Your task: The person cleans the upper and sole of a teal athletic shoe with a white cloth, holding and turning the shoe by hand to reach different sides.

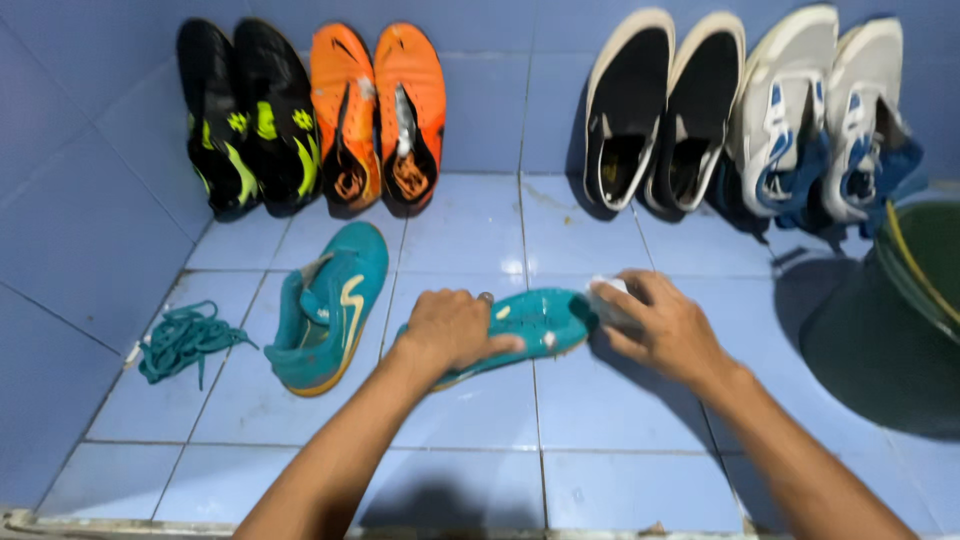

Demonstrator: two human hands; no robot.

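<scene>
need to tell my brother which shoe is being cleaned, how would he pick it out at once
Start from the blue tiled floor, below the four pairs of shoes leaning on the back wall. Two teal shoes lie there: the teal shoe on the left lies alone beside loose teal laces. The one meant is the teal shoe in the middle, pinned under the left hand, its toe met by the right hand holding something small and white.

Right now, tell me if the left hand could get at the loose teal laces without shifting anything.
Probably not freely: the left hand holds a teal shoe, and the other teal shoe lies between it and the laces. It could perhaps reach over or around.
</scene>
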